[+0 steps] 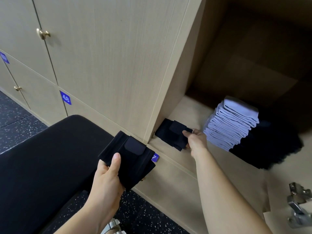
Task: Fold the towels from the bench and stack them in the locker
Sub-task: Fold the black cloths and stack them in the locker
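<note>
My left hand (pixel 108 176) grips a folded black towel (pixel 130 157) in the air, above the bench's right end and in front of the locker's left edge. My right hand (pixel 194 141) reaches into the open locker (pixel 177 115) and pinches a second folded black towel (pixel 170 132) that lies on the locker floor against its left wall. To the right of it inside the locker stands a tall stack of folded light-blue towels (pixel 233 125), with a pile of black towels (pixel 270 147) under and beside that stack.
The black padded bench (pixel 50 157) fills the lower left. Closed wooden locker doors (pixel 101 56) with brass knobs and a blue number tag 48 (pixel 65 98) are on the left. A metal door hinge (pixel 298 205) sits at the lower right. The speckled dark floor (pixel 143 213) lies below.
</note>
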`<state>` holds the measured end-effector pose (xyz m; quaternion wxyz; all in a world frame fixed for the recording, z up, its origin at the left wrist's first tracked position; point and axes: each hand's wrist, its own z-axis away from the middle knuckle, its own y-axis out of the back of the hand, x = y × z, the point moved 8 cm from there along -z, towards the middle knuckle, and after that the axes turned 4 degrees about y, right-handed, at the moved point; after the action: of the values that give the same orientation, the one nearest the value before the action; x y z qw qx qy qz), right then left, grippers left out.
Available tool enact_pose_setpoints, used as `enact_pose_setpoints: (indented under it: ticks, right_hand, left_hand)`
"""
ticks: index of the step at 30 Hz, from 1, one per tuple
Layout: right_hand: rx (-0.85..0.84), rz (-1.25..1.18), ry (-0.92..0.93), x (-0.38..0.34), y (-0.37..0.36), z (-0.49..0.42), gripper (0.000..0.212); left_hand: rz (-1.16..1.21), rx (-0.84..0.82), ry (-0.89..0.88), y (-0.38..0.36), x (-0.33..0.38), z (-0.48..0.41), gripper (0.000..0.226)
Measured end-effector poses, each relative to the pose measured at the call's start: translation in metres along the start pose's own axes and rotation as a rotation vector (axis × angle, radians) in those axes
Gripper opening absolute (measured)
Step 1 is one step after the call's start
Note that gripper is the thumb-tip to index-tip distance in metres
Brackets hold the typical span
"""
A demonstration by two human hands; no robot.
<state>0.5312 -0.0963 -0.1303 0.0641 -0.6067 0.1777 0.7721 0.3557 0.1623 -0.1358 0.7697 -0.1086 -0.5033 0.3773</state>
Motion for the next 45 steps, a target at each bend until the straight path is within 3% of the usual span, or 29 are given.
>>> enact_pose_setpoints:
  ticks: [6, 10, 14, 22, 27, 31, 35, 40, 45]
  right_hand:
    - [0.061, 0.218, 0.119, -0.001, 0.001, -0.004, 0.009]
    - [0.092, 0.303, 0.123, 0.001, 0.003, -0.003, 0.029]
    - [0.091, 0.335, 0.141, 0.000, 0.008, 0.007, 0.044]
    - [0.088, 0.255, 0.212, -0.015, 0.023, 0.066, 0.040]
    - [-0.265, 0.200, 0.396, -0.062, -0.010, 0.135, 0.035]
    - [-0.565, 0.398, 0.544, -0.098, -0.046, 0.186, 0.051]
    - [-0.764, 0.570, 0.504, -0.099, -0.062, 0.210, 0.057]
    - [-0.720, 0.537, 0.528, -0.107, -0.051, 0.215, 0.027]
    - [-0.512, 0.330, 0.466, -0.101, -0.027, 0.203, 0.023]
  left_hand:
    - [-0.001, -0.001, 0.010, 0.003, -0.004, -0.001, 0.021]
    - [0.007, -0.006, 0.007, 0.003, -0.002, 0.001, 0.021]
    - [0.005, -0.009, -0.005, 0.003, 0.000, 0.006, 0.022]
    - [-0.010, -0.025, -0.031, -0.003, 0.007, 0.028, 0.013]
    - [-0.050, -0.079, -0.052, -0.012, 0.012, 0.053, 0.017]
    - [-0.103, -0.134, -0.043, -0.020, 0.010, 0.078, 0.020]
    - [-0.155, -0.220, -0.001, -0.026, 0.007, 0.100, 0.024]
    - [-0.156, -0.234, 0.014, -0.027, 0.007, 0.112, 0.025]
    - [-0.115, -0.189, -0.010, -0.026, 0.010, 0.111, 0.024]
